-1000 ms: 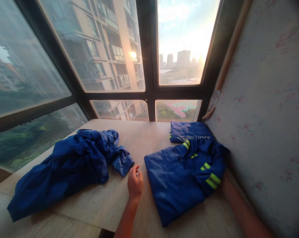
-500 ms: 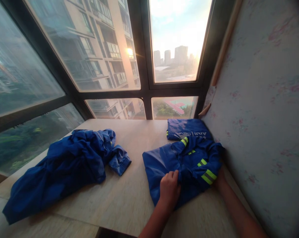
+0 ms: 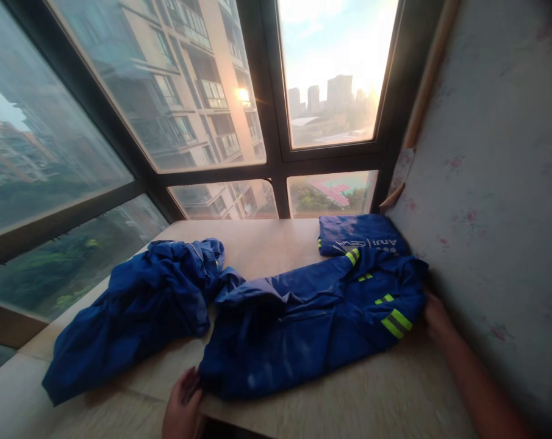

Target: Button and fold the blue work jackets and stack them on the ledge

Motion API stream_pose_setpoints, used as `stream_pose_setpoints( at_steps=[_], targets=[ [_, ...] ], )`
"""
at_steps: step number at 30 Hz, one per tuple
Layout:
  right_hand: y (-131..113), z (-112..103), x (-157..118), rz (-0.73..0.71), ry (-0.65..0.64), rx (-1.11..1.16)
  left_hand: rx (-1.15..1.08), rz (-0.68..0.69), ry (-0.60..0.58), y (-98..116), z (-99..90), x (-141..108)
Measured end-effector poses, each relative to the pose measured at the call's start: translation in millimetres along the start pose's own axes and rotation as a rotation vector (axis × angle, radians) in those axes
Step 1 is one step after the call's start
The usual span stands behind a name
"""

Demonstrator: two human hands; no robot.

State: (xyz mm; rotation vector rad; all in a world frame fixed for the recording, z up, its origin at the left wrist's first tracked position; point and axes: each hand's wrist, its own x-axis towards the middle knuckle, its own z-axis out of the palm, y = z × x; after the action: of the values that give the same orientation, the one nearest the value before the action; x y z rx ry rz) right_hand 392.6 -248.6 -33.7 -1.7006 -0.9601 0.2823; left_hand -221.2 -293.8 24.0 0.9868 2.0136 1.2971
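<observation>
A blue work jacket (image 3: 294,329) with yellow-green and grey reflective strips lies spread across the light tabletop, its lower end reaching left. At the near left corner of its hem is my left hand (image 3: 184,399), fingers curled in against the cloth edge. My right hand (image 3: 438,320) is at the jacket's right end, beside the reflective strip near the wall; its fingertips are hidden by the cloth. Touching the jacket's left end lies a second, crumpled blue garment (image 3: 138,299). Behind the jacket sits a folded blue garment (image 3: 362,231) with white lettering.
The light tabletop (image 3: 349,390) runs up to dark-framed windows (image 3: 276,167) at the back and left. A flower-patterned wall (image 3: 495,244) closes the right side, near my right arm. A dark gap (image 3: 234,430) shows at the front edge.
The jacket's lower part, folded over before, now stretches left to the crumpled garment. My left hand has moved left and toward me with the hem. My right hand stays at the jacket's right end.
</observation>
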Motion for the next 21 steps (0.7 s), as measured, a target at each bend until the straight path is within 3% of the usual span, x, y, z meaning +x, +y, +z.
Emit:
stream_pose_setpoints(
  at_steps=[2, 4, 6, 7, 9, 14, 18, 21],
  targets=[
    [-5.9, -12.6, -0.8, 0.038, 0.098, -0.116, 0.099, -0.045, 0.0, -11.9, -22.7, -9.4],
    [-20.1, -21.5, -6.2, -0.052, 0.249, -0.285, 0.217, -0.027, 0.039, -11.4, -31.3, -19.7],
    [-40.9, -20.9, -16.8, -0.255, 0.327, -0.391, 0.294, 0.079, 0.058, -1.9, -25.2, -26.9],
    [-52.1, -16.3, -23.8, -0.349, 0.307, -0.4, 0.307, 0.154, 0.048, 4.6, -17.0, -29.1],
    [-73.3, 0.3, -39.8, -0.458, 0.163, -0.403, 0.326, 0.321, -0.002, 19.3, 7.4, -32.1],
    [-106.5, 52.1, -76.9, -0.516, -0.305, -0.619, 0.461, 0.709, -0.217, 53.7, 82.4, -44.5],
    [-116.7, 73.3, -94.2, -0.507, -0.413, -0.803, 0.659, 0.766, -0.402, 67.1, 117.1, -57.2],
    [-116.2, 80.4, -101.0, -0.503, -0.437, -0.821, 0.754, 0.751, -0.377, 65.7, 123.1, -58.0]
  ],
)
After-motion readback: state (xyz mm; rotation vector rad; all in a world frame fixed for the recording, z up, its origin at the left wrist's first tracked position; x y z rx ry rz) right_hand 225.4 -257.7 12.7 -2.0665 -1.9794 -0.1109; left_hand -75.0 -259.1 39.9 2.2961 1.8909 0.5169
